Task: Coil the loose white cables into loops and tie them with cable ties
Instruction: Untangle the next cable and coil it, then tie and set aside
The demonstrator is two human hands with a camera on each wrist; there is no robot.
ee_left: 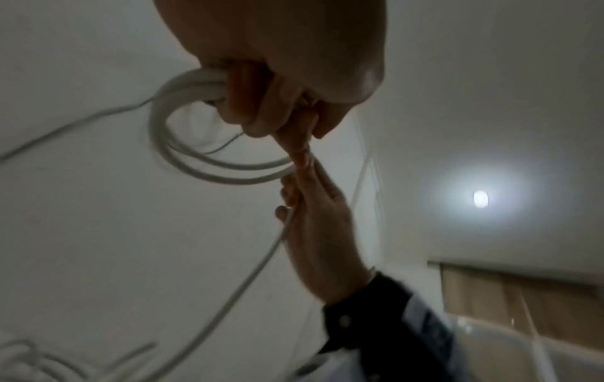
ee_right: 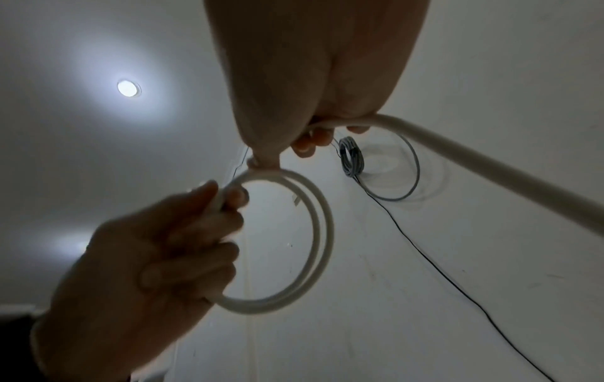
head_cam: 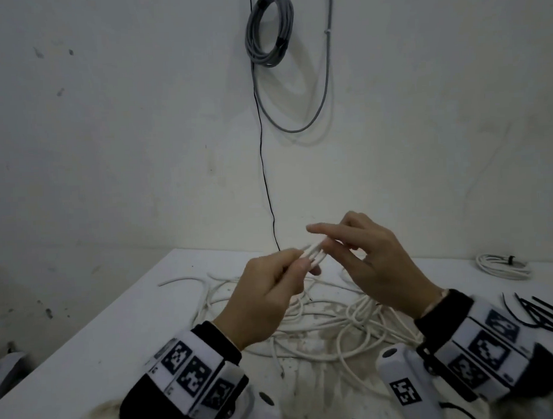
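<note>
Above the table my left hand (head_cam: 297, 265) pinches a small coil of white cable (head_cam: 316, 254), two or three loops wide. The left wrist view shows the coil (ee_left: 196, 160) hanging from my curled left fingers (ee_left: 251, 103). My right hand (head_cam: 345, 247) is just right of the coil, index finger pointing left, the other fingers curled round the cable's free run. In the right wrist view that run (ee_right: 464, 160) passes under my right fingers (ee_right: 314, 142) and the coil (ee_right: 314, 232) sits in my left hand (ee_right: 170, 253). Loose white cables (head_cam: 323, 320) lie tangled on the table below.
A tied white coil (head_cam: 503, 265) lies at the table's far right. Black cable ties (head_cam: 548, 319) lie at the right edge. A grey cable coil (head_cam: 270, 27) and a thin black wire (head_cam: 266, 184) hang on the wall behind. The white table (head_cam: 122, 315) ends at the left.
</note>
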